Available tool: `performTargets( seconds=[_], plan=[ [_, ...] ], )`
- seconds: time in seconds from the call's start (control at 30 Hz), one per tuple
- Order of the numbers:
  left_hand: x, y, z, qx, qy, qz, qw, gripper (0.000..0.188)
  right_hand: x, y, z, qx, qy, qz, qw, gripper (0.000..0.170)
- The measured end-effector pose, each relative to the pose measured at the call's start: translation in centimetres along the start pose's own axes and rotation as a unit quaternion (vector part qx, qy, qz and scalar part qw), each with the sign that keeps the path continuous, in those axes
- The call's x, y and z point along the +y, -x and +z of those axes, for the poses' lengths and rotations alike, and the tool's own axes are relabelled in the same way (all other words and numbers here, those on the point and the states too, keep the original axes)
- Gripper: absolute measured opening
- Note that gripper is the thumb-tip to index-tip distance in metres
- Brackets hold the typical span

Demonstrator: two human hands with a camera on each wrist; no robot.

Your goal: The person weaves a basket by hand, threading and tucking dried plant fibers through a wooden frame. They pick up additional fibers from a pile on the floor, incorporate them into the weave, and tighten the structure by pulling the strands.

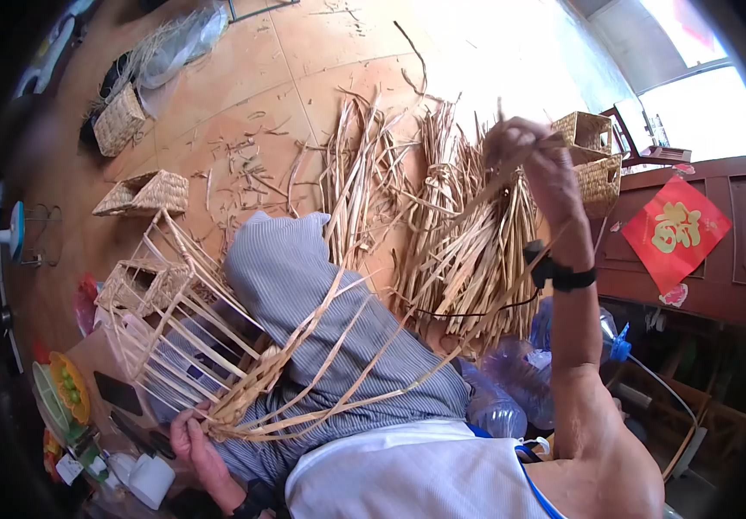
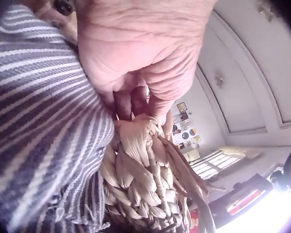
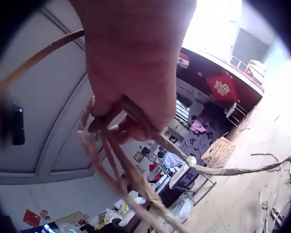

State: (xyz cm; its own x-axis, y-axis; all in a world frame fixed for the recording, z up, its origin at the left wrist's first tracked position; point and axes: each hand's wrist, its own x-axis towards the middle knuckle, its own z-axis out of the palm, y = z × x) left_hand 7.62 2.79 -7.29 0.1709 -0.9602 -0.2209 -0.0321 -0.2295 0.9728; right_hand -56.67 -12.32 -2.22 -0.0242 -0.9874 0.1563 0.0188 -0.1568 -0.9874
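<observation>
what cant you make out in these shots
Left hand's fingertips: left wrist view, partly hidden by the palm and the weave.
Lower ends of the strands: right wrist view, cut off by the bottom edge.
Right hand's exact finger positions: head view, blurred.
What the small wall pictures show: left wrist view, too small.
What lies outside the window: head view, lost in glare.

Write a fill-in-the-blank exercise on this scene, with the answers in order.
The hand pinching the woven piece is the person's ____ one.
The raised hand grips strands; its wristband is ____.
The diamond-shaped paper with gold writing is coloured ____.
The cloth over the leg is patterned with ____.

left; black; red; stripes
</observation>
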Motion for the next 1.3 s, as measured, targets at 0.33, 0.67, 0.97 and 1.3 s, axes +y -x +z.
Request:
performTargets(
  seconds=[0.33,0.67,0.97,1.3],
  plan=[
    [5.5,0.7,1.1,0.022,-0.468,0.154,0.870,0.027,0.2,3.8,23.8,-0.269,0.037,-0.045,0.961,0.013],
    [9.5,2.9,6.6,-0.024,-0.218,0.208,0.953,0.018,-3.2,5.0,34.6,-0.382,0.072,-0.171,0.906,0.020],
    [9.0,2.9,7.1,0.070,-0.029,0.059,0.995,0.020,-0.6,2.6,30.5,-0.267,0.135,-0.157,0.941,0.034],
    [6.9,3.1,7.0,0.076,0.015,0.052,0.996,0.026,-4.1,5.9,33.1,-0.271,0.100,-0.111,0.951,0.064]
  ],
)
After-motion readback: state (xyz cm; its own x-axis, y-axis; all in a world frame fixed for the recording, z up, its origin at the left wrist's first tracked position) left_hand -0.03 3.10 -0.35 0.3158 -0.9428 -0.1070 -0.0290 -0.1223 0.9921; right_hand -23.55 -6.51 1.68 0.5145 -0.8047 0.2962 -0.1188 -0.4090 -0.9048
